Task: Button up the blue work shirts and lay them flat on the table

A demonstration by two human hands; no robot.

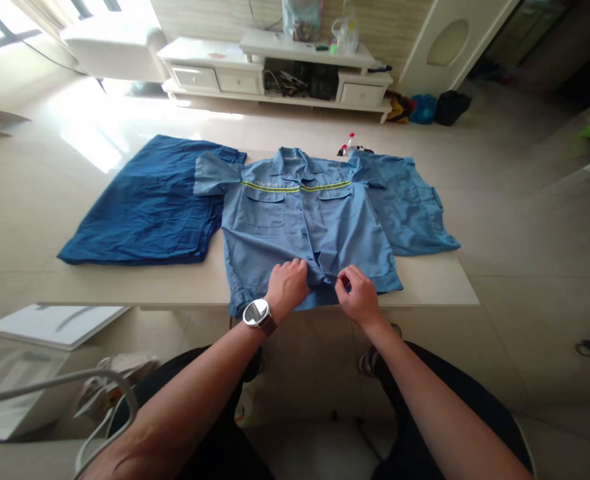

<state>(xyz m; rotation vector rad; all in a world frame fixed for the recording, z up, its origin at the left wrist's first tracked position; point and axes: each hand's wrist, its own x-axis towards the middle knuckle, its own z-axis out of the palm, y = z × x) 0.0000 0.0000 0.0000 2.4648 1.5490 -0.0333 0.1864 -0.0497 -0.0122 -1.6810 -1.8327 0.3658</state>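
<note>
A light blue work shirt with a yellow reflective stripe across the chest lies face up on the beige table, collar away from me. My left hand, with a watch on its wrist, is closed on the shirt's front placket near the bottom hem. My right hand pinches the hem edge just to the right of it. Both hands sit at the table's near edge.
A dark blue garment lies spread on the table's left part. Another light blue garment lies to the right, with small bottles behind it. A white cabinet stands at the far wall. A white board sits low left.
</note>
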